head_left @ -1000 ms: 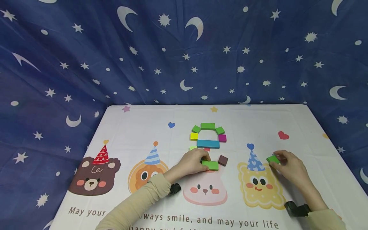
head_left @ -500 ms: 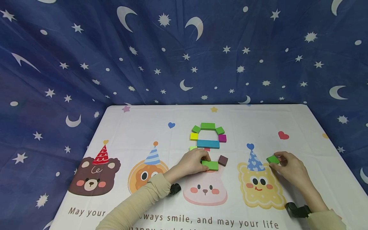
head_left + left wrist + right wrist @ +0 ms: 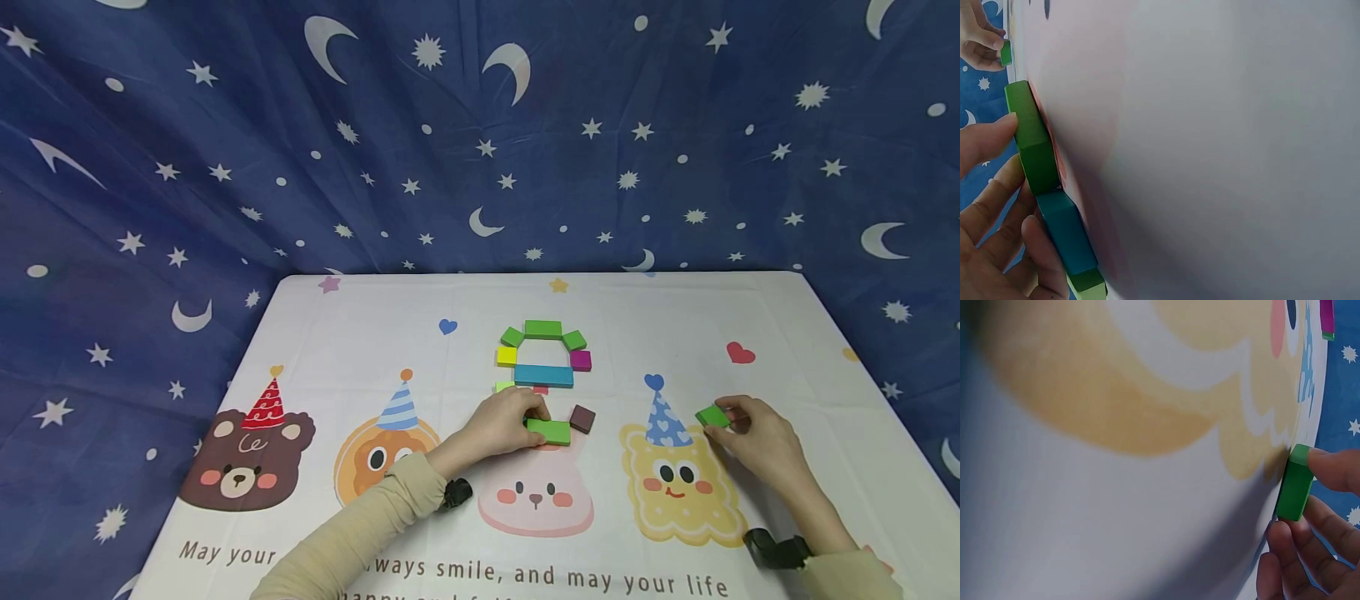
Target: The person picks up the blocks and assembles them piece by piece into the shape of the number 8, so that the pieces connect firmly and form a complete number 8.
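Observation:
My left hand [image 3: 504, 423] pinches a long green block [image 3: 548, 432] at its left end, thumb in front and fingers behind. The block lies on the tabletop. In the left wrist view a blue block [image 3: 1067, 230] touches its end, with a light green block [image 3: 1088, 282] beyond; my left hand mostly hides these two in the head view. Close to the long green block's right end lies a dark brown block [image 3: 582, 419], turned at an angle. Farther right, my right hand [image 3: 763, 433] pinches a small green block [image 3: 711, 416] between thumb and fingers, low over the table.
Behind my left hand, a ring of blocks includes a green block [image 3: 542, 329], a yellow block [image 3: 506, 357], a purple block [image 3: 581, 361] and a blue bar [image 3: 543, 377]. A red block [image 3: 540, 390] shows partly below. The printed white tabletop [image 3: 360, 325] meets a blue starry curtain [image 3: 465, 125].

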Demonstrator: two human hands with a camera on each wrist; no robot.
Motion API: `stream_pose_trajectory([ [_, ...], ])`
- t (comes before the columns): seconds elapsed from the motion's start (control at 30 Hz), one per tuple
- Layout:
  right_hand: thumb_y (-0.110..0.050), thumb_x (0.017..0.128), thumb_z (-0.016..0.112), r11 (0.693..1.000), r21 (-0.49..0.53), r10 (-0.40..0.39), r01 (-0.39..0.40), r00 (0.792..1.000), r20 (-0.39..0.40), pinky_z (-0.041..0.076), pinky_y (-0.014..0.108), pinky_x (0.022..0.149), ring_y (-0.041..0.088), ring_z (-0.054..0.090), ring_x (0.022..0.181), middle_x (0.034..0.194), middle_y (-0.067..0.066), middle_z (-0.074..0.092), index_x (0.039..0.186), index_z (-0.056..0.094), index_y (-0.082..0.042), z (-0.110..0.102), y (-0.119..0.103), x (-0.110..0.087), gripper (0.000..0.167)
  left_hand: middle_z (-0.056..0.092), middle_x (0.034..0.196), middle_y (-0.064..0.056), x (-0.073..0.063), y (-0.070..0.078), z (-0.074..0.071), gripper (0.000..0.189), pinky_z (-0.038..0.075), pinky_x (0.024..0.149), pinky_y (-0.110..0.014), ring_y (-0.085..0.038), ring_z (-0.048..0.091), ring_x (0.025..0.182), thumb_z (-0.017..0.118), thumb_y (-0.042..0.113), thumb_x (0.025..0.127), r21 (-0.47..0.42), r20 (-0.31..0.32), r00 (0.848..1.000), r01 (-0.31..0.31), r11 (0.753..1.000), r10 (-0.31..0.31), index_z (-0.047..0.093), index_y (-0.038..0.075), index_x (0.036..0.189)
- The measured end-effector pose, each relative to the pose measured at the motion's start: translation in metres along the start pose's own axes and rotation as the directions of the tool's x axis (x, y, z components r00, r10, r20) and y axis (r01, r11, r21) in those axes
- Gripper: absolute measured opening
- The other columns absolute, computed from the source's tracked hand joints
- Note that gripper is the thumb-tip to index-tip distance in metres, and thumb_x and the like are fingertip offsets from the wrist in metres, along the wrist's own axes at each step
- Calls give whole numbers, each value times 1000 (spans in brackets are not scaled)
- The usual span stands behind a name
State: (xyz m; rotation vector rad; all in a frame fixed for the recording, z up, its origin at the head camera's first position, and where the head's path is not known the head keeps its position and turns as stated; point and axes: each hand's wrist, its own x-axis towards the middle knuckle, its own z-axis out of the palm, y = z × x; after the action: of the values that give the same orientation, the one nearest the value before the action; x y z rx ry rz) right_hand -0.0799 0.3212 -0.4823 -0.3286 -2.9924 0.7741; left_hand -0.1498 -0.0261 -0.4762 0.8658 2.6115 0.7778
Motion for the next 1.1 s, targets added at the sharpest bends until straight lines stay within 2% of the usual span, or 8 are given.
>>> stream_pose_trajectory([
  [0.2,-10,77,75,1000,8,-24,24,1000,-17,44,31,61,37,58,85,96,25,58,114,57,8,0,-1,0,46,67,91,4,0,1,-1,19,44,73,-21,-8,55,84,80,21,77,-4,0,1000,1,1000,-1,72,16,94],
  [0.4,-8,78,72,999,21,-38,38,999,-27,47,33,62,38,58,86,99,26,57,114,57,8,3,-3,0,42,68,91,3,0,1,-1,20,43,73,-21,-8,55,83,79,21,77,-11,4,1000,-1,1000,1,73,16,95],
  [0.63,-6,79,71,998,29,-57,58,998,-39,46,29,60,37,58,85,100,25,57,114,58,8,4,-5,0,40,68,91,3,0,1,-2,19,43,73,-20,-8,55,83,79,21,77,-18,6,1000,7,1000,-7,73,16,94],
  [1.1,-3,78,72,992,58,-106,108,994,-41,51,40,67,37,60,85,100,24,57,114,59,7,10,-15,0,39,69,91,3,0,0,-1,20,44,73,-20,-8,55,83,79,21,77,-15,7,1000,5,1000,-5,73,15,95],
])
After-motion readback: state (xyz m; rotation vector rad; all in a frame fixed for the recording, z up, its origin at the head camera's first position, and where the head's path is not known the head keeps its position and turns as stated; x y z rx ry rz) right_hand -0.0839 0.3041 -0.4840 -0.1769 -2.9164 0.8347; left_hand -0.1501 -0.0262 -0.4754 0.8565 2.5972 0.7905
